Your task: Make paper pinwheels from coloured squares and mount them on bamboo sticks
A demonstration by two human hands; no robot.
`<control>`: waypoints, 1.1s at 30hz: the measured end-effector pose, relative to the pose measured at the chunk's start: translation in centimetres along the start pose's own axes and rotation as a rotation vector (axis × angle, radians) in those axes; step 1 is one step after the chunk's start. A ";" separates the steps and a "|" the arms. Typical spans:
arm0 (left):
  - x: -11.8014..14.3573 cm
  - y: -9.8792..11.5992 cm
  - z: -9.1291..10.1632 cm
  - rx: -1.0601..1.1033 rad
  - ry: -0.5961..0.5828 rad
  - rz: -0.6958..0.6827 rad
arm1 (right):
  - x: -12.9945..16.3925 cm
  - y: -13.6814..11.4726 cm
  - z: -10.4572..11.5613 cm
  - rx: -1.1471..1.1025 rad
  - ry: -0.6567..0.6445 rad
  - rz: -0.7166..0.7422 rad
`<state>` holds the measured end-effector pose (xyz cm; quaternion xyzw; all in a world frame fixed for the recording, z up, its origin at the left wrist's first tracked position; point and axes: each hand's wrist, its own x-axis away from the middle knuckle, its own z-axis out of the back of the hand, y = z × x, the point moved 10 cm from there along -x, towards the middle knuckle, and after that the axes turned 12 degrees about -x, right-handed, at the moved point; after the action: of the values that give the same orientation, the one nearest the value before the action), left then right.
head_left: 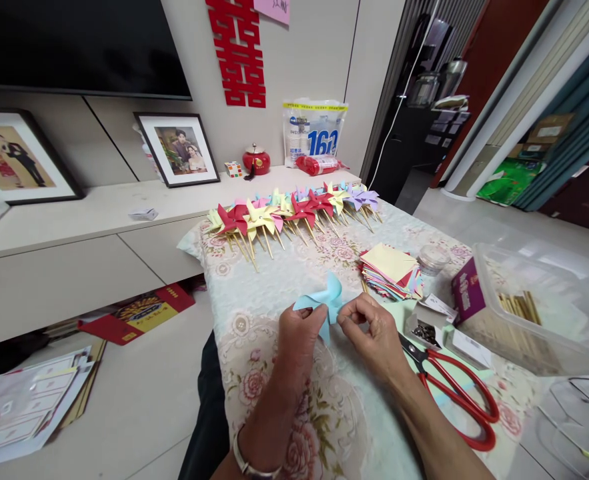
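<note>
A light blue paper pinwheel (333,291) is held up over the near part of the table, its blades folded in. My left hand (297,333) grips it from the left, thumb pressed on the paper. On the other side, my right hand (371,330) has thumb and fingertips pinched together at a lower blade's edge; whether something small is between them I cannot make out. Right of that hand lie red-handled scissors (464,400) and an opened small box of dark pins (427,330). Behind it is a stack of coloured paper squares (389,267).
Finished pinwheels on sticks (299,210) lie in a row along the table's far edge. A clear plastic bin (534,333) with wooden sticks stands at right, near a small round container (433,259). The flowered tablecloth (254,353) covers the table. A white cabinet (99,213) stands behind.
</note>
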<state>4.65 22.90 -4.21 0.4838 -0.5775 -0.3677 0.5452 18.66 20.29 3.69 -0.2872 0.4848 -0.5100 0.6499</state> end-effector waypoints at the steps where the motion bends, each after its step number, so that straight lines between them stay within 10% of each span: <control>1: 0.0 0.0 0.0 -0.007 -0.001 0.001 | 0.0 0.2 0.0 0.005 0.005 -0.010; 33: -0.2 -0.6 -0.2 -0.071 -0.010 -0.008 | 0.0 1.4 0.1 0.017 0.051 -0.089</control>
<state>4.92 22.91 -4.85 0.4644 -0.5649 -0.3925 0.5579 19.34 20.69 2.48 -0.2899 0.4834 -0.5498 0.6164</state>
